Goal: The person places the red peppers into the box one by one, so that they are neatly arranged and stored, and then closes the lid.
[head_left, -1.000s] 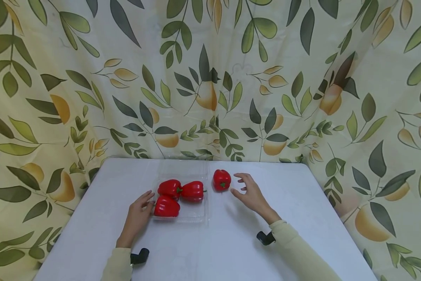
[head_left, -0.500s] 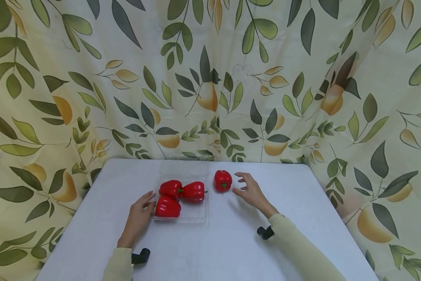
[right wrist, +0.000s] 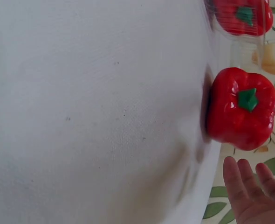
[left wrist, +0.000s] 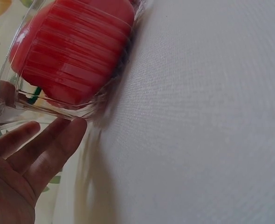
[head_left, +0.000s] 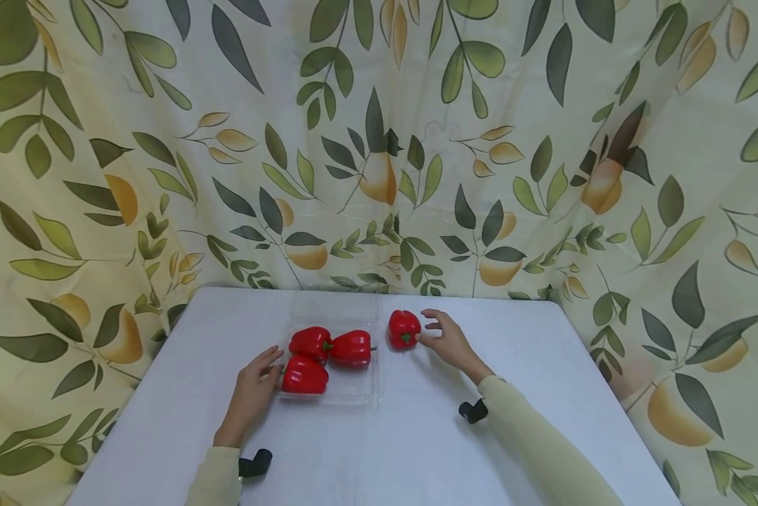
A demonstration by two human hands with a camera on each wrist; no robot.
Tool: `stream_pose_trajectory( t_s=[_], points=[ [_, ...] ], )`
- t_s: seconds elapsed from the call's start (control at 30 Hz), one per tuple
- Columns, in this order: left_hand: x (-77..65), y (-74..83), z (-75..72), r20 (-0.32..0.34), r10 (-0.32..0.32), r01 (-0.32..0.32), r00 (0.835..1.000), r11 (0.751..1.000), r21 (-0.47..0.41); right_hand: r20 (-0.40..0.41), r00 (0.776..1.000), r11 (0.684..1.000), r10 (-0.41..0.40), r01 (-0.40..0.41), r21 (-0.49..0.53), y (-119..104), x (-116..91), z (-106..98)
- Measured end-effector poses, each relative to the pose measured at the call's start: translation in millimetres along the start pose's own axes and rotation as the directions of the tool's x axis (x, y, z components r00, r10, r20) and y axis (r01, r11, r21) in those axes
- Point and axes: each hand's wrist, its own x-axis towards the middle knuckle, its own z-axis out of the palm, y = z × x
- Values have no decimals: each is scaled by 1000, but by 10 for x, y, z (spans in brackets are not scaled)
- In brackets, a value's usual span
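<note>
In the head view my left hand (head_left: 251, 393) holds the left wall of a clear plastic tray (head_left: 351, 386). Through the ribbed plastic, the left wrist view shows one digit behind the wall and the other fingers (left wrist: 58, 149) outside, low by the table. Three red bell peppers lie in the tray: a back one (head_left: 308, 341), a right one (head_left: 351, 348) and a front one (head_left: 305, 375). Right of the tray, another red bell pepper (head_left: 404, 329) with a green stem sits on the table. My right hand (head_left: 451, 346) is spread beside it, fingertips right at its side.
The white table (head_left: 442, 450) ends in a straight far edge with rounded corners. Behind it and at both sides hangs a curtain (head_left: 354, 161) printed with leaves and fruit. A black wrist mount (head_left: 474, 411) shows below the right sleeve, another (head_left: 255, 464) beside the left.
My right hand has come a little closer to the lone bell pepper, its fingertips now at the side. My left hand stays at the tray. The whole head view has shifted slightly.
</note>
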Motion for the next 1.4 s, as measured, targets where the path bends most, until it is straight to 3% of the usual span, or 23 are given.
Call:
stream_pose_trajectory(
  t_s=[0.5,1.1,1.4],
  points=[
    [-4,-6,13,-3,-12,12,1000,1000,11,22,999,999,46,-46,-9,48,63,93],
    [3,-20,28,-6,-33,33,999,999,21,-26,999,998,43,-44,-44,-19,94,144],
    [1,-9,16,-4,-28,28,1000,999,22,-32,996,996,87,-88,-6,10,104,161]
  ],
)
